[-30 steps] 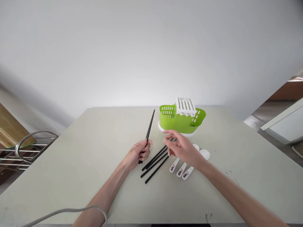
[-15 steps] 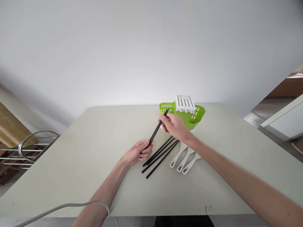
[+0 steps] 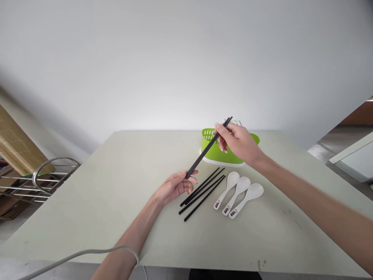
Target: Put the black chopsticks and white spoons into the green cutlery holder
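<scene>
A pair of black chopsticks [image 3: 206,149] slants up above the table, held at both ends. My left hand [image 3: 175,186] pinches their lower end between thumb and fingers. Near the upper end, my right hand [image 3: 237,142] grips them in front of a green and white utensil holder [image 3: 225,155], covering part of it. Several more black chopsticks [image 3: 201,194] lie side by side on the table, just right of my left hand. Beside these rest three white spoons [image 3: 241,186], bowls pointing away from me.
A pale table [image 3: 140,155] stands against a white wall [image 3: 175,70]. A grey cable [image 3: 84,252] crosses my left forearm. On the left are a metal rack [image 3: 43,179] and a wooden board [image 3: 20,144].
My right hand has moved up and to the right with the chopsticks' upper end, and more of their length shows. My left hand's fingers have loosened. The spoons' bowls are now uncovered.
</scene>
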Tool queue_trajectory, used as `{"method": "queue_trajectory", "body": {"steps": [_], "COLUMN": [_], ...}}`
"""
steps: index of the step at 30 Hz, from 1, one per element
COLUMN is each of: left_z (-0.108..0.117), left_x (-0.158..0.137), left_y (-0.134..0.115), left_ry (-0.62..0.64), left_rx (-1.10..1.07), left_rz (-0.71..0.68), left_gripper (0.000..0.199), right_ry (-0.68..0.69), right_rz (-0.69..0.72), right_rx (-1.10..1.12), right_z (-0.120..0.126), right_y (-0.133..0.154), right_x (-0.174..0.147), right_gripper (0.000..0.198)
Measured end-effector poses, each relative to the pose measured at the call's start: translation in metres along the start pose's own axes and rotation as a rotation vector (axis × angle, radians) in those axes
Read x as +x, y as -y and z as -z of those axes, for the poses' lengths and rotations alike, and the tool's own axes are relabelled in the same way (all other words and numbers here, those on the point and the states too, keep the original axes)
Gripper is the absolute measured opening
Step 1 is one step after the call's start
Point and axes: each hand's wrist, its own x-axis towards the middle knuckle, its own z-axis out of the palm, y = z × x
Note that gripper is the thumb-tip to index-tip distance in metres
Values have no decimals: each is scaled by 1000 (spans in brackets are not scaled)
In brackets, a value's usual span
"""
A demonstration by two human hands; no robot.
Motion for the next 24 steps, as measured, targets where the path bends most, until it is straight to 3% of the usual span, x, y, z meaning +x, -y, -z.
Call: {"method": "queue_trajectory", "body": {"steps": [16, 24], "left_z": [1, 0], "left_x": [2, 3], "left_y": [2, 0], "left_ry": [14, -66], "left_rx": [23, 100], "left_rz": [7, -35], "left_gripper": [45, 39], "right_ry": [-52, 7], "right_rz": [29, 20], "right_rx": [74, 64], "right_z": [-5, -3], "right_y": [-8, 4], "right_x": [-8, -1], "right_gripper": [47, 49]}}
